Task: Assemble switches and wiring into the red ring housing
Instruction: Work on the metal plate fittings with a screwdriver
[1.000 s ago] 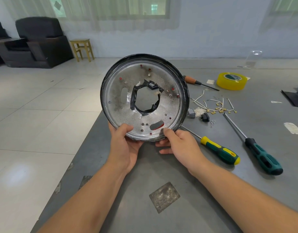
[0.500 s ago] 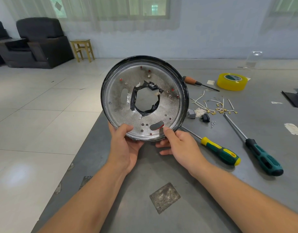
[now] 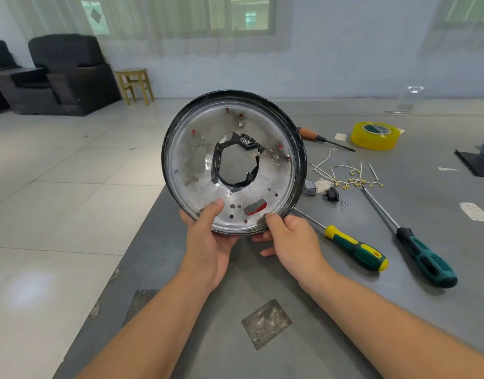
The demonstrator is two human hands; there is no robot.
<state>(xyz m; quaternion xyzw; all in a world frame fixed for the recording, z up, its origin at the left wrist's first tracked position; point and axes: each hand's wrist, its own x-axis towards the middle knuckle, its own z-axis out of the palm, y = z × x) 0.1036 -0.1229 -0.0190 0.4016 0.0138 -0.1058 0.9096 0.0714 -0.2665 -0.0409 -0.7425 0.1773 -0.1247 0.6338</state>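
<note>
I hold a round housing (image 3: 276, 176) upright over the grey table's left edge, its silvery metal inner face toward me. It has a black rim, red showing through small holes, and a central opening lined with black tape. My left hand (image 3: 208, 242) grips its lower left rim, thumb on the metal face. My right hand (image 3: 292, 242) grips the lower right rim. On the table to the right lie loose white wires with brass terminals (image 3: 347, 176) and small dark switch parts (image 3: 331, 194).
Right of my hands lie a yellow-green screwdriver (image 3: 355, 250) and a dark green screwdriver (image 3: 424, 255). An orange-handled screwdriver (image 3: 314, 136) and a yellow tape roll (image 3: 374, 134) sit farther back. The table edge (image 3: 131, 255) drops to tiled floor at left.
The housing has tilted slightly and my left thumb has slid a little further onto its metal face; both hands keep their grip.
</note>
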